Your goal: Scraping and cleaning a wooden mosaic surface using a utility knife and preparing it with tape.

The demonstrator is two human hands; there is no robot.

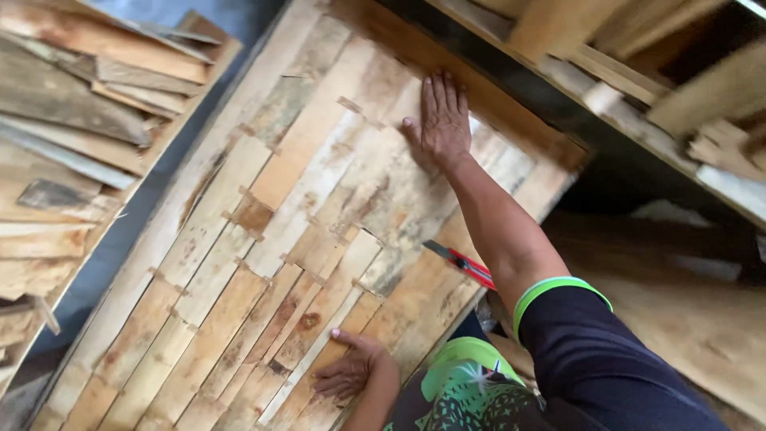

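Nearest the camera, the left hand (pixel 351 371) is lying flat, fingers spread and holding nothing, on the near edge of a wide sheet of pale wood veneer strips patched together with small tape tabs (pixel 279 239). This sheet is lying on the work surface and running from the lower left corner up towards the middle top of the view. Because that hand is bearing on the very edge, the thin strips there are at risk of cracking or lifting a splinter into the palm.

Just beside the right forearm, a red-handled cutter with a dark blade (pixel 463 263) is resting on the sheet's right margin. The sleeve is passing close above it, so a sweep of the arm could knock it off or draw skin across the blade.

Farther out, the right hand (pixel 440 120) is pressing open and flat on the sheet's far part, its grip empty. A push across the grain there could be opening a taped seam.

Beyond, to the left, a stack of rough brown veneer offcuts (pixel 88 120) is leaning unevenly and could slide.
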